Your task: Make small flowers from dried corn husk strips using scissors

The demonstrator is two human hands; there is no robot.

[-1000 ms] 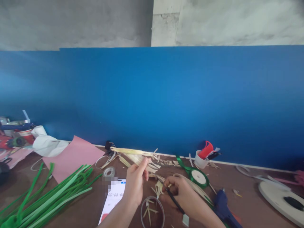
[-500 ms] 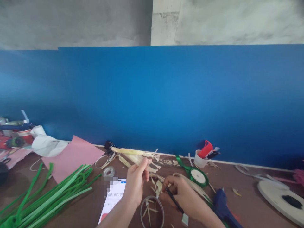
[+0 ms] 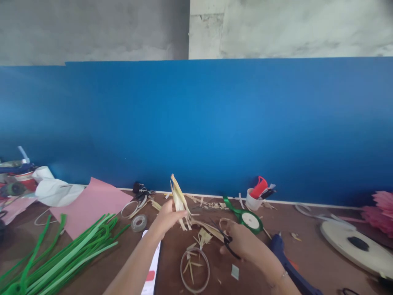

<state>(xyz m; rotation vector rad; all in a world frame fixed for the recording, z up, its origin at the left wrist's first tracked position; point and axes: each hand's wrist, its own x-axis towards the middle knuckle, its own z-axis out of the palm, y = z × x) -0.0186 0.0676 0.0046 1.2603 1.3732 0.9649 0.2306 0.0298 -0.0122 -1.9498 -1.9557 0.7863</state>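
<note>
One husk (image 3: 178,198) pinched between thumb and fingers of the left hand (image 3: 167,219), head view, near seven o'clock; narrow tip towards eleven, split ends towards five. At five o'clock, scissors (image 3: 228,241) gripped in the curled right hand (image 3: 241,241). Probably light, papery, apt to tear lengthwise; best taken mid-length, softly, clear of the split ends.

The 1 camera, worn on the person's head, looks forward and down over the brown tabletop (image 3: 170,264), facing the blue panel (image 3: 199,131) and the gray wall (image 3: 92,32) above it. The left hand (image 3: 170,217) and right hand (image 3: 241,239) sit low in the wide view, nearer the lens than the panel, which spans its middle.
</note>
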